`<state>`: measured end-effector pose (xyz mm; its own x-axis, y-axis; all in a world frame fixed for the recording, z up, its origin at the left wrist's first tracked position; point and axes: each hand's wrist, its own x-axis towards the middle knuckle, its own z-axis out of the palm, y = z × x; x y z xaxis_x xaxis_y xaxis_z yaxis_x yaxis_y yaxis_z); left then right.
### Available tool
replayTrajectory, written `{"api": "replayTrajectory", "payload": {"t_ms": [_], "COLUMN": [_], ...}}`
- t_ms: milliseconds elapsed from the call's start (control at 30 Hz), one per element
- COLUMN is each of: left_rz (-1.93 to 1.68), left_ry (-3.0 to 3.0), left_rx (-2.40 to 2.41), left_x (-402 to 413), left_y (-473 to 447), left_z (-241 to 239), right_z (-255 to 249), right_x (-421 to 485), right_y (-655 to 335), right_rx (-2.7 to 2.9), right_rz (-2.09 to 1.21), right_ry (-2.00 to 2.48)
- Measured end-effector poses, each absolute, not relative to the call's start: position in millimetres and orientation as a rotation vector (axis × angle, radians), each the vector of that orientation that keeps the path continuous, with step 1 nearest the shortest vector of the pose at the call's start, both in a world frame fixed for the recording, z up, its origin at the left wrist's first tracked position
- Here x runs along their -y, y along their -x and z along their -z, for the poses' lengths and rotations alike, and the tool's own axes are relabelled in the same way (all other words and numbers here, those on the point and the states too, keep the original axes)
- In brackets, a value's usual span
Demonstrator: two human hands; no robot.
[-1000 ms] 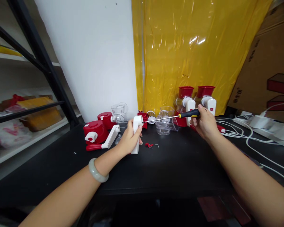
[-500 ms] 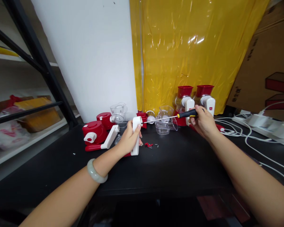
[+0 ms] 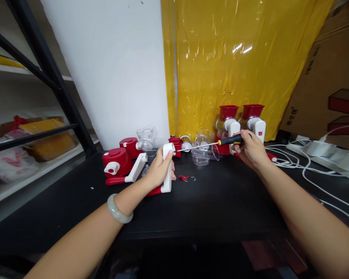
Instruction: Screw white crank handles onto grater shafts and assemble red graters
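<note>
My left hand (image 3: 159, 167) is wrapped round a white crank handle (image 3: 167, 185) with a red grip, held upright over the black table. In my right hand (image 3: 251, 149) is a screwdriver (image 3: 231, 139) with a black and yellow handle, its long shaft pointing left. The tip reaches the round upper end of the crank handle; whether it sits in a screw is too small to tell. Small red parts (image 3: 184, 178) and several tiny screws (image 3: 193, 177) lie on the table just right of my left hand.
Red housings (image 3: 118, 162) and another white crank handle (image 3: 137, 167) lie at left. Clear plastic hoppers (image 3: 202, 155) stand behind the screwdriver. Two assembled red and white grinders (image 3: 257, 126) stand at back right, near white cables (image 3: 287, 157) and a power strip (image 3: 337, 157).
The view has shifted very slightly. Both hands keep their hold, and the screwdriver tip stays at the upper end of the crank handle.
</note>
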<state>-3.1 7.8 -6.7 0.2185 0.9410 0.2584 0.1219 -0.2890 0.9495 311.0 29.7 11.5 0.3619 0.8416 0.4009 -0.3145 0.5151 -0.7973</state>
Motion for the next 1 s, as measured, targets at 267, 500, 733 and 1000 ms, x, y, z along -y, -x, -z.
{"api": "replayTrajectory", "payload": {"t_ms": [267,500,733,1000], "left_rz": [-1.122,-1.029,-0.944,-1.164], "left_ry": [-1.525,-1.432,-1.424,-2.054], "left_rx": [-1.009,-1.025,-1.077,-1.243], "left_x": [-10.7,-12.5,-14.8,-6.6], "left_y": [5.3,9.7,12.5,16.3], "left_z": [4.1,-2.5,-4.6,-6.1], "right_z": [-13.7,-7.2,-0.9,3.4], "right_x": [-26.4,-31.6,-37.7,-42.7], "right_y": [-311.7,-316.8,-329.3,-333.3], "right_rx": [0.972,1.063,1.242,1.185], "right_rz": [-0.818,-0.793,-0.797,-0.737], "right_ry": [0.709,0.712,0.711,0.997]}}
